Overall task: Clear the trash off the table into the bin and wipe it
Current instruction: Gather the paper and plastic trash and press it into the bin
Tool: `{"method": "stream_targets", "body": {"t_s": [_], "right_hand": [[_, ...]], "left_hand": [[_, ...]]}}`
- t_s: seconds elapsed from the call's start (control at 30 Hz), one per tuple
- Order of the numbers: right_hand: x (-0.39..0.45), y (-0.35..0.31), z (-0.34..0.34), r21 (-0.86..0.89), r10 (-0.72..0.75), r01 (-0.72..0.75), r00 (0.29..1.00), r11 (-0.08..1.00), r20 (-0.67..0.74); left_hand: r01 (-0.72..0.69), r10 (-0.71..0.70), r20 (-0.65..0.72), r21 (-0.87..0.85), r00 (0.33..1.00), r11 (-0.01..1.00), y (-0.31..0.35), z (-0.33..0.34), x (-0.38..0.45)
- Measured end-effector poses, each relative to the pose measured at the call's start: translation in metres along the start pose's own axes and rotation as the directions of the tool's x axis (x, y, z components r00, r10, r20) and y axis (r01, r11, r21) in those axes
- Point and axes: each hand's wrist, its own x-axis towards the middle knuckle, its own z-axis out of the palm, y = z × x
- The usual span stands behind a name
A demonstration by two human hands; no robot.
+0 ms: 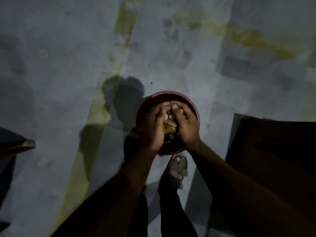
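Note:
A round dark-red bin [171,95] stands on the grey floor right below me. Both hands are cupped together over its mouth. My left hand [154,127] and my right hand [185,124] press a wad of crumpled yellowish trash [168,124] between them. The wad shows only through the gap between my palms. The hands hide most of the bin's inside, and the dim light and blur hide whatever lies within.
A dark wooden table [273,151] fills the right side, its corner near the bin. Another dark furniture edge [18,145] juts in at the left. My sandalled foot [177,168] stands just behind the bin. The floor [68,65] is grey with yellowish streaks.

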Motion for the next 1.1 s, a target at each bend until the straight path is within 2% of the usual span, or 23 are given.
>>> {"method": "stream_targets", "body": {"t_s": [0.07,0.13,0.2,0.27,0.3,0.37,0.43,0.5,0.6,0.67,0.77,0.9,1.0,1.1], "right_hand": [[0.029,0.034,-0.003,-0.088,0.074,-0.064,0.989,0.994,0.124],[0.046,0.056,-0.009,-0.075,0.154,-0.142,0.968,0.987,0.199],[0.054,0.067,-0.017,0.004,0.184,-0.189,0.958,0.982,0.222],[0.052,0.066,-0.025,0.030,0.191,-0.204,0.953,0.979,0.234],[0.047,0.065,-0.029,-0.010,0.181,-0.183,0.957,0.983,0.226],[0.038,0.069,-0.037,-0.230,0.057,-0.008,0.976,0.973,0.208],[0.038,0.084,-0.040,-0.539,-0.062,0.200,0.963,0.818,0.262],[0.044,0.097,-0.036,-0.748,-0.007,0.257,0.947,0.612,0.320],[0.059,0.118,-0.025,-0.837,0.122,0.323,0.903,0.443,0.413],[0.068,0.136,-0.021,-0.847,0.186,0.387,0.861,0.365,0.474],[0.077,0.148,-0.022,-0.843,0.236,0.399,0.836,0.359,0.496],[0.066,0.117,-0.027,-0.826,0.043,0.409,0.887,0.387,0.460],[0.037,0.069,-0.035,-0.811,-0.037,0.397,0.905,0.430,0.423],[-0.006,0.011,-0.048,-0.829,-0.062,0.394,0.913,0.396,0.404]], "left_hand": [[-0.105,0.076,0.158,0.182,0.984,0.978,-0.037,-0.003,0.019],[-0.218,0.116,0.266,0.396,0.957,0.892,-0.061,-0.012,0.028],[-0.209,0.052,0.280,0.566,0.959,0.798,-0.066,-0.022,0.027],[-0.219,0.029,0.288,0.654,0.957,0.724,-0.065,-0.030,0.018],[-0.247,0.031,0.309,0.690,0.951,0.680,-0.065,-0.033,0.013],[-0.302,0.021,0.358,0.753,0.934,0.585,-0.068,-0.036,0.006],[-0.338,-0.008,0.395,0.795,0.919,0.503,-0.076,-0.036,0.003],[-0.394,-0.029,0.443,0.825,0.896,0.404,-0.090,-0.033,0.004],[-0.513,-0.031,0.532,0.829,0.846,0.222,-0.115,-0.024,0.014],[-0.545,-0.030,0.556,0.823,0.831,0.158,-0.130,-0.021,0.021],[-0.548,-0.060,0.557,0.828,0.829,0.119,-0.135,-0.018,0.028],[-0.511,0.004,0.514,0.854,0.858,0.097,-0.105,-0.021,0.020],[-0.488,0.036,0.486,0.870,0.873,0.075,-0.057,-0.031,0.004],[-0.456,0.031,0.456,0.879,0.889,0.138,0.017,-0.042,-0.014]]}}
